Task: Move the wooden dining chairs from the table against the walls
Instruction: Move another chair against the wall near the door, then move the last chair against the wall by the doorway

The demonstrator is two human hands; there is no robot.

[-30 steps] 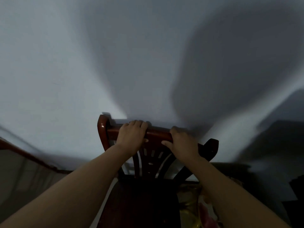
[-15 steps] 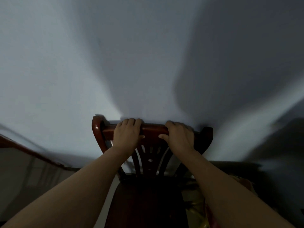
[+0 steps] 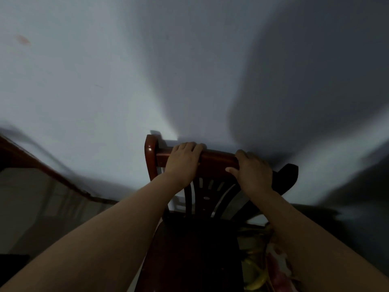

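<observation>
the fingers of the left hand (image 3: 182,163) were curled over the top rail (image 3: 217,160) of the wooden dining chair (image 3: 202,207), their tips hidden behind the rail's far edge. the fingers of the right hand (image 3: 253,171) were wrapped over the same rail further right in the frame, with the thumb laid along the rail's near face. both hands gripped the rail, and a bare stretch of reddish wood showed between them. both forearms ran down to the lower corners of the frame.

the chair sat at lower centre of the frame, backrest uppermost, its slatted back and dark seat (image 3: 195,256) below the hands. the left post of the backrest stood just left of the left hand. the top rail lay close against the pale wall (image 3: 105,81), which filled the upper frame; actual contact could not be determined. a dark wooden trim (image 3: 52,175) crossed the left of the frame. a blurred patterned cloth (image 3: 271,268) showed at lower right, beside the seat.
</observation>
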